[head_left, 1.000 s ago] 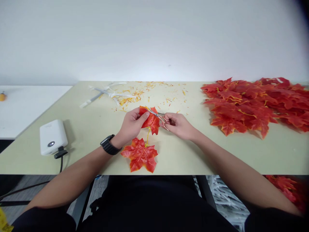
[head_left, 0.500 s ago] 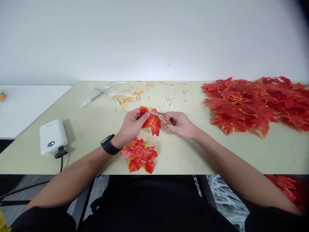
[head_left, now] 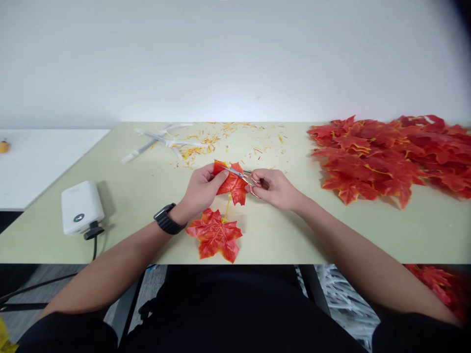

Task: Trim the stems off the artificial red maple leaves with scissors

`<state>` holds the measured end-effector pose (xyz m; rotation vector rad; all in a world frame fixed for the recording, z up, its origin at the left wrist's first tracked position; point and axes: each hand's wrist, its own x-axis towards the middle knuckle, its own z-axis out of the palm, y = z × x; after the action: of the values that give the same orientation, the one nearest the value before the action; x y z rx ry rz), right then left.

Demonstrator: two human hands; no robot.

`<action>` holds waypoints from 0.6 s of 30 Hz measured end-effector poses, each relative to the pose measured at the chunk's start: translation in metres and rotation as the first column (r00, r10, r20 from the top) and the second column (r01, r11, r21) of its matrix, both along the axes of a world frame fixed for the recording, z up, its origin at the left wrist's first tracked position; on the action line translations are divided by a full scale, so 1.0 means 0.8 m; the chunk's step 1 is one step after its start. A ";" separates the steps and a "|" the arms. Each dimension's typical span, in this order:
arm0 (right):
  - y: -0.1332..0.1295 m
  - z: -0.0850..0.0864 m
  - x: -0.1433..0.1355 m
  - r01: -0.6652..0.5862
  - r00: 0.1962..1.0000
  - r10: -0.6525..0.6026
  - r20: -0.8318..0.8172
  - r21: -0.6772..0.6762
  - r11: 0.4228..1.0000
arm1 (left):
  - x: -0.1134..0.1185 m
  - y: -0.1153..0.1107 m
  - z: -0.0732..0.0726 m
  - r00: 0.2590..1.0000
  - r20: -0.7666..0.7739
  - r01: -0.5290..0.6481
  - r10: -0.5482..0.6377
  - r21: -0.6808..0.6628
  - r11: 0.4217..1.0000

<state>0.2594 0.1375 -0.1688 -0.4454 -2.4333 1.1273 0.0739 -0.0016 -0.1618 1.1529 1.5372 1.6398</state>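
My left hand (head_left: 203, 186), with a black watch on its wrist, pinches a red maple leaf (head_left: 234, 187) at its upper left. In my right hand (head_left: 274, 188) are small scissors with copper-coloured handles (head_left: 251, 186); the fingers are closed on the handles. The scissor blades (head_left: 234, 171) lie across the upper part of the held leaf, their tips near my left thumb. A thin yellow stem (head_left: 227, 208) joins that leaf to a second red leaf (head_left: 216, 235), which hangs near the table's front edge.
Red leaves (head_left: 368, 157) are heaped on the table's right side. Yellow and orange scraps (head_left: 198, 151) lie at the back, beside white plastic ties (head_left: 165, 139). A white device (head_left: 81, 208) with a black cable stands at the left. More red leaves (head_left: 437, 284) show below the table.
The lower leaf has shifted slightly to the right and turned a little. Both hands keep nearly the same place and hold.
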 end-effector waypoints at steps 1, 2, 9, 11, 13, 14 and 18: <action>0.000 -0.001 0.000 -0.002 1.000 0.002 0.000 0.002 1.000 | 0.000 0.000 0.000 1.000 -0.004 -0.004 0.004 -0.002 1.000; 0.001 -0.002 0.000 -0.005 1.000 0.005 -0.001 0.002 1.000 | 0.000 0.000 0.000 1.000 -0.009 -0.009 0.009 -0.004 1.000; -0.001 -0.007 -0.001 -0.008 1.000 0.008 -0.002 -0.050 0.999 | 0.000 0.000 0.001 0.999 -0.025 -0.032 0.032 -0.003 0.999; -0.003 -0.008 -0.002 -0.009 1.000 0.009 -0.001 -0.068 0.998 | 0.000 0.000 0.001 0.999 -0.018 -0.031 0.031 0.002 1.000; -0.004 -0.008 -0.002 -0.009 1.000 0.010 0.002 -0.074 0.997 | 0.000 0.000 0.000 0.999 -0.014 -0.032 0.032 0.006 0.999; -0.004 -0.008 -0.003 -0.009 1.000 0.009 0.002 -0.074 0.997 | 0.000 0.000 0.000 0.999 -0.014 -0.035 0.035 0.005 0.999; -0.004 -0.008 -0.004 -0.006 1.000 0.006 -0.005 -0.064 0.998 | 0.001 0.001 -0.001 0.999 -0.006 -0.051 0.051 0.002 0.999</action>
<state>0.2565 0.1344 -0.1755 -0.4549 -2.4019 1.2106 0.0747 -0.0006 -0.1624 1.1290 1.5813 1.6734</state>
